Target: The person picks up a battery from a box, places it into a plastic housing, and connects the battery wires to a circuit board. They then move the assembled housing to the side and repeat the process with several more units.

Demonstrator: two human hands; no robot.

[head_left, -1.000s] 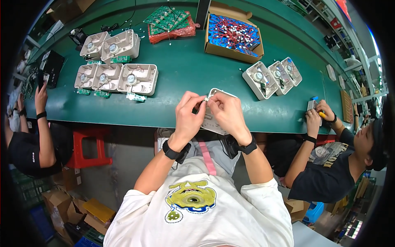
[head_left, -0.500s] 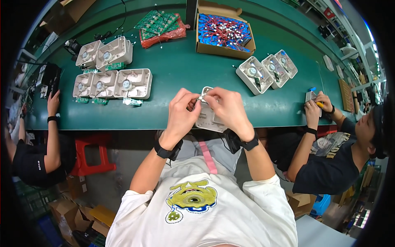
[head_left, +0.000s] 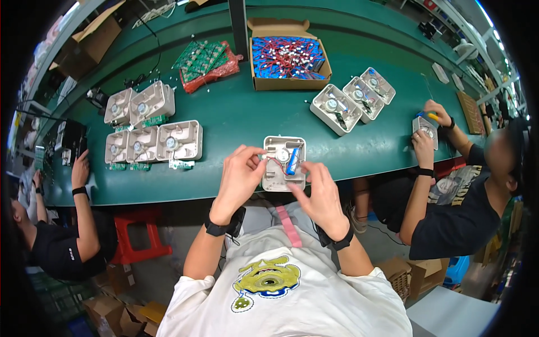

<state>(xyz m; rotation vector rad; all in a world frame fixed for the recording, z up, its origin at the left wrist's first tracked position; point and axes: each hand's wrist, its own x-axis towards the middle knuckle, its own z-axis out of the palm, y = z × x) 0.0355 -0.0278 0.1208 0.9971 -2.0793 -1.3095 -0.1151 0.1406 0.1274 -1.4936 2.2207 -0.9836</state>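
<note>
A pale plastic housing [head_left: 270,181] lies at the table's near edge in front of me, its hollow side up. Inside it are a round speaker [head_left: 282,155] and a blue cylindrical battery [head_left: 293,161], which sits in the right-hand compartment. Red and dark wires [head_left: 277,162] loop from the battery towards the left wall. My left hand [head_left: 240,177] is at that wall, thumb and forefinger closed round the end of the wires; the tips partly hide it. Fingers apart and holding nothing, my right hand [head_left: 321,197] hovers by the housing's lower right corner.
Several housings with speakers and green boards [head_left: 179,140] stand at the left; three more [head_left: 336,109] are at the right. Behind are a carton [head_left: 289,83] of blue batteries and circuit boards [head_left: 199,59] on red wrap. Co-workers sit on both sides; the right one handles a housing [head_left: 425,131].
My hands have moved apart from their close pinch above the housing. The right hand has opened. The blue battery now shows inside the housing, and the whole view has shifted.
</note>
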